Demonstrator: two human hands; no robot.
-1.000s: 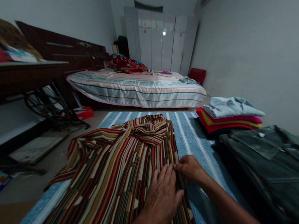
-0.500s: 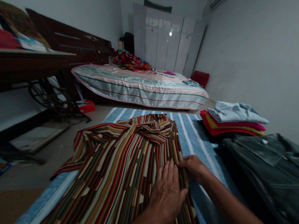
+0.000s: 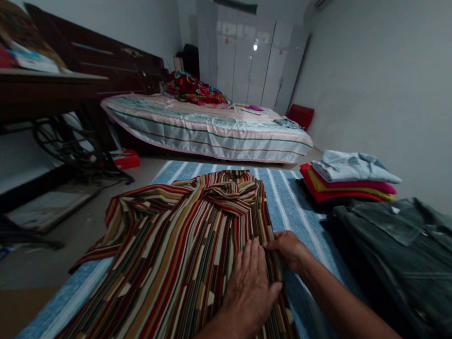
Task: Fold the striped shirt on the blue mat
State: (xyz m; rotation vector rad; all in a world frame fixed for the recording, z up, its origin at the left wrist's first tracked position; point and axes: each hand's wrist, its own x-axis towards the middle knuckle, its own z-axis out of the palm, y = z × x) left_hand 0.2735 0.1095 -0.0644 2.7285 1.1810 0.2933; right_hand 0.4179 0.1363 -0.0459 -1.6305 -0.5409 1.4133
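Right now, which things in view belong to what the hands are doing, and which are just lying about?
In hand:
striped shirt, spread on the blue striped mat
left hand, flat on the shirt
right hand, pinching the shirt's right edge

Lying about:
stack of folded clothes
dark denim jacket
bed
white wardrobe
dark table
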